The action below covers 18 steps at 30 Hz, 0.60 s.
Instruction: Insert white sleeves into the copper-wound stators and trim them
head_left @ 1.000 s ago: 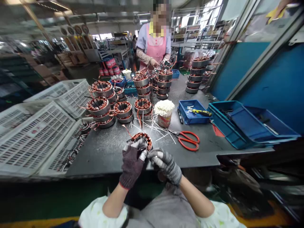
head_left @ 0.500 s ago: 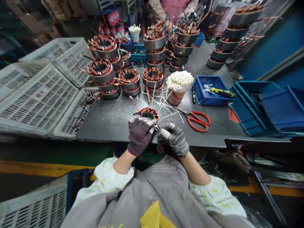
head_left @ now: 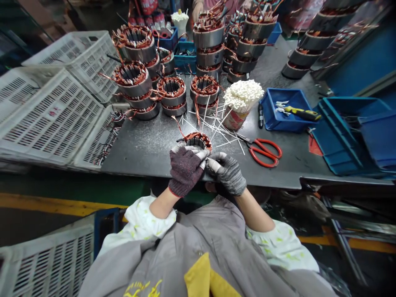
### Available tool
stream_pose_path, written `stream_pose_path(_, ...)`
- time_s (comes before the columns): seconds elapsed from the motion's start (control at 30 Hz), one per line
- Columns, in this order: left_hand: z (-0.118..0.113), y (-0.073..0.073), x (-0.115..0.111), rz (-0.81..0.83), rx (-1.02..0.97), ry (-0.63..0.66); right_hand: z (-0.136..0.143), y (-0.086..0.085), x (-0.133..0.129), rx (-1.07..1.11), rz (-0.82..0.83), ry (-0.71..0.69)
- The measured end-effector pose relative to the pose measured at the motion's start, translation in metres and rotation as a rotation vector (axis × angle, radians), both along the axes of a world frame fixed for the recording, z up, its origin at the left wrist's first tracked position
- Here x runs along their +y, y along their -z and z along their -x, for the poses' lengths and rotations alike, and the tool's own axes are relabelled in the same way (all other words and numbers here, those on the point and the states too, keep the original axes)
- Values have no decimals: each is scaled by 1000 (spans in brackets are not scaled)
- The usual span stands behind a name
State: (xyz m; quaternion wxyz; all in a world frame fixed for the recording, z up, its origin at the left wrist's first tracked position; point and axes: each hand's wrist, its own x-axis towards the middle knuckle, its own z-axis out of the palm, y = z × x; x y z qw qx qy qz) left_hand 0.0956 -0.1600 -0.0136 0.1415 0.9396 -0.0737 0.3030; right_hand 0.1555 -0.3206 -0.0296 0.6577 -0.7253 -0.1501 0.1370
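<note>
A motor stator [head_left: 202, 139] with copper windings rests on the dark table near its front edge. My left hand [head_left: 187, 167], in a dark purple glove with pale fingertips, is closed over the stator's near side and hides much of it. At the stator's near right edge, my right hand [head_left: 229, 172], in a grey glove, has its fingers pinched together close to the left fingertips. What the right fingers hold is too small and covered to make out. A copper lead [head_left: 178, 126] sticks up from the far left of the stator.
Stacks of stators [head_left: 135, 80] line the back. White sticks [head_left: 227, 132] lie loose beside a full tub of sticks [head_left: 235, 117]. Red-handled scissors [head_left: 265, 152], a blue bin [head_left: 286, 119] and teal trays [head_left: 337, 144] are rightward; white crates [head_left: 49, 119] stand left. Another person's hand [head_left: 198, 10] shows behind.
The camera view has shifted, so the bench things appear a little displaced. My right fingers have moved closer to the left fingertips at the stator's edge. The left hand keeps its hold.
</note>
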Motion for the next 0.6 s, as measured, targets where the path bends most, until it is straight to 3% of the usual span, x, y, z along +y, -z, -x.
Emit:
stream_pose_path(0.13, 4, -4, 2, 29, 6, 52, -7, 0, -2, -132, 81, 15)
stream_pose_path(0.33, 4, -6, 3, -35, -24, 55, -1, 2, -10, -64, 5, 15)
stream_pose_path(0.6, 6, -9, 4, -20, -1, 96, -16, 5, -7, -389, 230, -105)
